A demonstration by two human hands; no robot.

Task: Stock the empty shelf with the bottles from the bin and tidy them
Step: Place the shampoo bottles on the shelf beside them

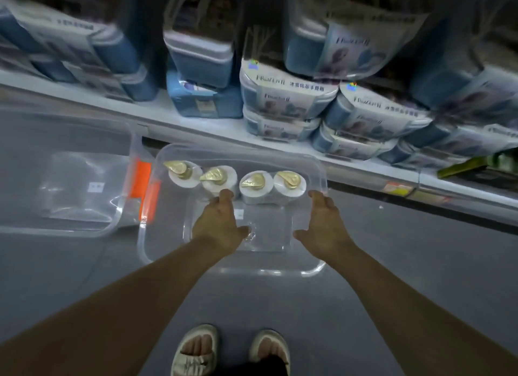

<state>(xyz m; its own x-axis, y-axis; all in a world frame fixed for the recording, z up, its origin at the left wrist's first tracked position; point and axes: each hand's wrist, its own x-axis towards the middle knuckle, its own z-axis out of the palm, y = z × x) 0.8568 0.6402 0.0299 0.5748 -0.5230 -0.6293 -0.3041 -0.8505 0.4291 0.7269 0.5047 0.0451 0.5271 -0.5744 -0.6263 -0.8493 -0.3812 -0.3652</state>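
Both hands reach down into the bin, fingers relaxed and spread, neither gripping anything. My left hand has its fingertips at the second bottle from the left; whether they touch it I cannot tell. My right hand hovers near the bin's right wall, beside the rightmost bottle.

Item: four white bottles with gold pump tops, upright in a row along the far wall of the clear bin, shoulder to shoulder.

Item: bin, on the grey floor just below the lowest shelf edge. A second clear bin with an orange latch lies touching it on the left.

Item: shelf above, stacked with blue-and-white boxed goods. The empty shelf to be stocked is not in view.

Risk, as I judge it: the bottles stand so close that lifting one by its body could knock over its neighbour; the pump heads may snag. The picture is blurred, so my aim may be off.
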